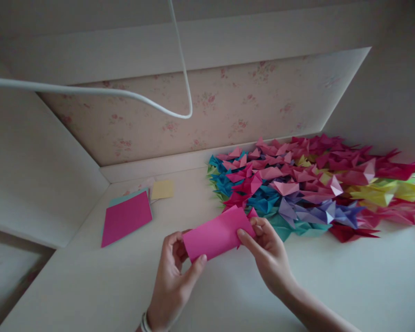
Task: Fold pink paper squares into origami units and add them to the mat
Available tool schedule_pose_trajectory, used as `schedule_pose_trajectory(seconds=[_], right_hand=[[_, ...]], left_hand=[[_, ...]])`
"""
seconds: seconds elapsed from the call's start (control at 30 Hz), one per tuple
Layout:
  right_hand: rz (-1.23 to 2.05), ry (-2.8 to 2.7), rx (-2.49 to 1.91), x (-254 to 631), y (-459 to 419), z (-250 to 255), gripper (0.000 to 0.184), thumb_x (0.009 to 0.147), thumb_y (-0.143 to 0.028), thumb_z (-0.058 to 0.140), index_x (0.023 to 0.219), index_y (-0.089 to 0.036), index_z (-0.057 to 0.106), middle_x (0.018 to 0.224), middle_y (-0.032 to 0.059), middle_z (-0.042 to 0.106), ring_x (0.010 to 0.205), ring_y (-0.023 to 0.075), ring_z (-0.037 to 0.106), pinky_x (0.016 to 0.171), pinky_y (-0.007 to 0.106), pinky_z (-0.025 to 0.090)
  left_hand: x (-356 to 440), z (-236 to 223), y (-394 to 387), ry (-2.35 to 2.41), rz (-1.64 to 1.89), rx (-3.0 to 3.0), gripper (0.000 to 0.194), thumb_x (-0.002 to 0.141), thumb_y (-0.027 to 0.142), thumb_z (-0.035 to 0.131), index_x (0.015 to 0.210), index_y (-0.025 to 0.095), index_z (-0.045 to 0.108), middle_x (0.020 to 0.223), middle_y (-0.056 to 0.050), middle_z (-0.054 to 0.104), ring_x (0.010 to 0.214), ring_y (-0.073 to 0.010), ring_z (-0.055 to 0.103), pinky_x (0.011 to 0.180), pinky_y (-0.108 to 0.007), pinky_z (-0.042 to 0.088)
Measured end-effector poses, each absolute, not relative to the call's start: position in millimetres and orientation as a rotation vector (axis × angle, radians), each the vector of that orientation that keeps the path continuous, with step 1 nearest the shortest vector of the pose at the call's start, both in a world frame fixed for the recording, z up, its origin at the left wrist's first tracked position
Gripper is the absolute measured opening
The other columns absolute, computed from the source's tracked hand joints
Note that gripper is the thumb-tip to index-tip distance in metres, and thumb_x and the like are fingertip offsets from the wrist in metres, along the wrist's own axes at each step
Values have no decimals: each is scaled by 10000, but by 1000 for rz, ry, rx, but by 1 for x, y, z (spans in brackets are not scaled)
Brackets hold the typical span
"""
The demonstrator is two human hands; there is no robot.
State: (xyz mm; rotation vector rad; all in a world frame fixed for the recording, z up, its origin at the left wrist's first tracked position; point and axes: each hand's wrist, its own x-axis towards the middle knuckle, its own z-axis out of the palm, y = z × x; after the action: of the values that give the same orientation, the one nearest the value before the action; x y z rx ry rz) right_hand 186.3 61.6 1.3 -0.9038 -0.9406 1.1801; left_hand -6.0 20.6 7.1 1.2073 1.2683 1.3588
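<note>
A bright pink sheet of paper (216, 234), folded into a rectangle, is held up above the white table between my two hands. My left hand (176, 272) grips its left end, thumb along the lower edge and fingers behind. At the right end, my right hand (268, 251) pinches the paper with the thumb on its front face; the other fingers curl behind it. Beyond the paper, on the right, lies a large spread of folded paper cranes (297, 175) in pink, blue, purple, yellow, teal and red.
On the left rests a stack of square paper (127, 219), magenta on top with teal beneath. Beside it lies a small pale yellow paper (162, 189). A white cable (141, 97) hangs in front of the floral wall panel (207, 110). Cabinet walls enclose the white table (124, 286).
</note>
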Motion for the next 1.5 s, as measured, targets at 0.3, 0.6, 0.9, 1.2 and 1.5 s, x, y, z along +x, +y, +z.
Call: schedule_pose_trajectory(seconds=[0.3, 0.6, 0.9, 1.2, 1.5], right_hand=[[1123, -1112, -964, 185, 57, -10, 265, 805, -341, 766, 1018, -202, 690, 902, 60, 739, 757, 180, 679, 634, 255, 569], [1093, -1165, -1131, 186, 53, -7, 277, 839, -380, 709, 1038, -194, 758, 897, 71, 787, 734, 198, 705, 624, 257, 584], [1141, -1182, -1169, 179, 46, -15, 279, 848, -400, 705, 1055, -221, 758, 968, 73, 773, 751, 196, 685, 616, 252, 551], [1173, -1145, -1202, 179, 46, -17, 179, 839, -382, 731, 915, -220, 721, 818, 32, 714, 695, 156, 617, 580, 203, 486], [1138, -1157, -1320, 186, 41, -17, 170, 817, -389, 742, 846, -221, 749, 821, 53, 756, 688, 173, 654, 589, 201, 522]], left_hand=[[-16, 16, 23, 1446, 1087, 1400, 309, 858, 365, 693, 1137, 239, 737, 1147, -82, 754, 1016, -258, 718, 880, -297, 573], [-7, 8, 21, 1450, 978, 1698, 364, 939, 352, 589, 1270, 226, 672, 1271, -50, 707, 1126, -220, 684, 985, -296, 540], [1, 3, 17, 1358, 893, 1693, 446, 974, 347, 533, 1387, 182, 562, 1356, -92, 645, 1196, -234, 642, 1000, -303, 532], [2, -4, 14, 1400, 922, 1712, 415, 981, 273, 509, 1375, 159, 572, 1331, -116, 660, 1177, -214, 658, 993, -272, 524], [-2, -24, 14, 1266, 869, 1805, 441, 970, 214, 528, 1409, 182, 540, 1297, -109, 676, 1151, -190, 671, 949, -184, 520]])
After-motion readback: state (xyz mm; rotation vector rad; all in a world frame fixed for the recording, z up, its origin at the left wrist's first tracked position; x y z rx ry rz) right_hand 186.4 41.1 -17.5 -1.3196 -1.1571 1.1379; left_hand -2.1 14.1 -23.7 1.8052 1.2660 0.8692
